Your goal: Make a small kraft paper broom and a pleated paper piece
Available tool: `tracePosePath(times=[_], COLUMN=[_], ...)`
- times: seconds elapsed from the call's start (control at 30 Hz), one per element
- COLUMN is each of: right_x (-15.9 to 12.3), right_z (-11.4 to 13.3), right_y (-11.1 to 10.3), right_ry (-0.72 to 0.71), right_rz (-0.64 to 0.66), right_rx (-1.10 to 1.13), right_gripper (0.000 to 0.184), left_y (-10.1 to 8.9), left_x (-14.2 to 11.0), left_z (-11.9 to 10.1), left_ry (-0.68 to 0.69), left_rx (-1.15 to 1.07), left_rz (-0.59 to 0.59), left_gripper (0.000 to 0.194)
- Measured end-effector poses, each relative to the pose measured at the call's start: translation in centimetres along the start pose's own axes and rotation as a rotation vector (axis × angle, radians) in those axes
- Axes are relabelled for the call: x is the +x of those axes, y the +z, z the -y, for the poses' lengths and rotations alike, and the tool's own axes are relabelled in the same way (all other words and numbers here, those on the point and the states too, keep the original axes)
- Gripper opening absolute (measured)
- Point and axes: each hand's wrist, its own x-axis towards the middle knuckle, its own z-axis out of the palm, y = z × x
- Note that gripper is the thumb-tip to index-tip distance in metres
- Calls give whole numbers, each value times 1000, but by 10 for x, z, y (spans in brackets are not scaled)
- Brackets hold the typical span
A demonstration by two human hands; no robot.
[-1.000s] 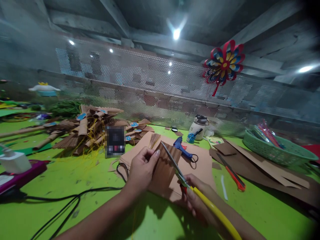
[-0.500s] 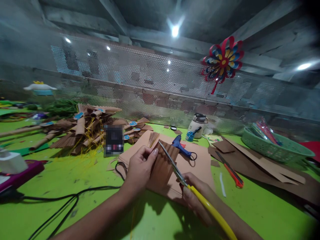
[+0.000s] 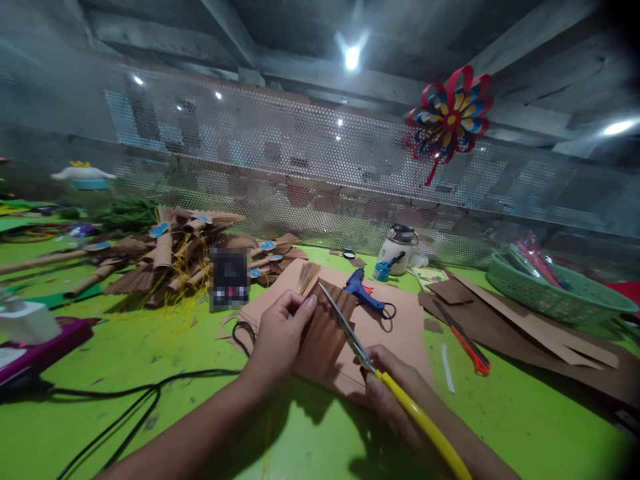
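Note:
My left hand (image 3: 280, 333) pinches the left edge of a pleated brown paper piece (image 3: 325, 333) between thumb and fingers. Just above those fingertips a bundle of thin brown strips (image 3: 307, 277) fans out; whether it belongs to the same piece I cannot tell. In my right hand (image 3: 393, 387) are scissors (image 3: 415, 410) with yellow handles. Their blades lie nearly together across the pleated paper, tip pointing up and left near my left thumb. Beneath both hands lies a stack of light brown paper sheets (image 3: 400, 327), with a blue glue gun (image 3: 364, 293) on it.
To the left lie a heap of brown paper fans (image 3: 163, 250), a pixelated device (image 3: 229, 280), a purple power strip (image 3: 47, 350) and black cables (image 3: 155, 387). On the right are a red utility knife (image 3: 465, 340), brown card (image 3: 525, 333) and a green basket (image 3: 560, 297). A bottle (image 3: 397, 248) stands behind.
The scissors' visible red handle part has mostly gone behind my right hand, and the blades have shifted slightly left on the paper. My left hand keeps its pinch. The view has shifted slightly.

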Motion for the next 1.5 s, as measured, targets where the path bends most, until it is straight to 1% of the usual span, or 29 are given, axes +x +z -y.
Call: tracePosePath(times=[0.1,0.27,0.43,0.7,0.83,1.0,1.1,1.3,1.5], right_x=[1,1,0,0,-1,-1,-1,1,1], right_z=[-1,-5,-6,-6,-4,-5,-8,-6,-1], right_y=[0,0,2,3,2,3,4,6,6], right_ry=[11,8,-12,-2,-2,22,10,-41,-6], right_rz=[4,-4,-19,-38,-54,-79,-89,-54,-32], right_rx=[-26,-62,-32,-55,-40,-71,-41,10,31], right_gripper=[46,49,50,54,52,51,52,53,56], left_y=[0,2,3,3,3,1,0,2,2], left_x=[-1,-2,-3,-3,-2,0,1,-3,-6], left_z=[-1,-3,-6,-6,-5,0,3,2,4], left_ry=[-66,-97,-61,-99,-92,-122,-144,-147,-139], left_rx=[-96,-173,-175,-192,-204,-245,-281,-291,-251], left_rz=[47,46,6,20,14,33,45,91,139], left_gripper=[33,35,37,40,40,37,36,33,32])
